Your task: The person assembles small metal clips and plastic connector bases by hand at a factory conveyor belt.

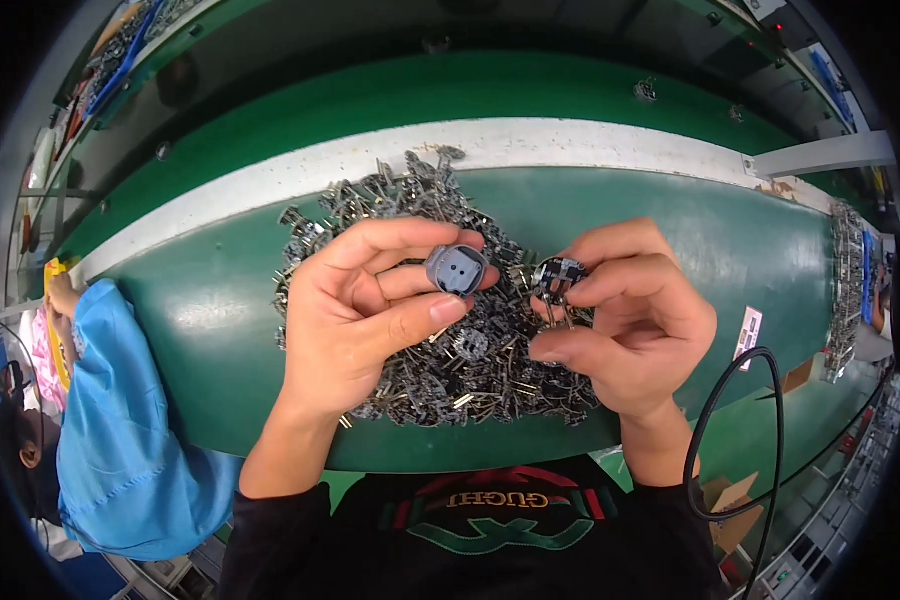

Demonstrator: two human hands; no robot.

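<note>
1. Near the centre of the frame, a grey plastic housing sits between the left hand's thumb and fingers, which are curled in a pinch.
2. Its hollow, with two small dark holes, faces the camera; the body is squat and rounded, so I cannot tell a long axis.
3. Just right of centre, the right hand is partly closed, fingertips gripping a small black circuit part — its thin metal legs point toward the bottom of the frame.
4. Behind and below both hands, a heap of similar dark parts covers the middle of a green tabletop.
5. Across the upper frame runs a white rail; at far left, a co-worker's blue sleeve; at lower right, a looping black cable — and a cardboard box.
</note>
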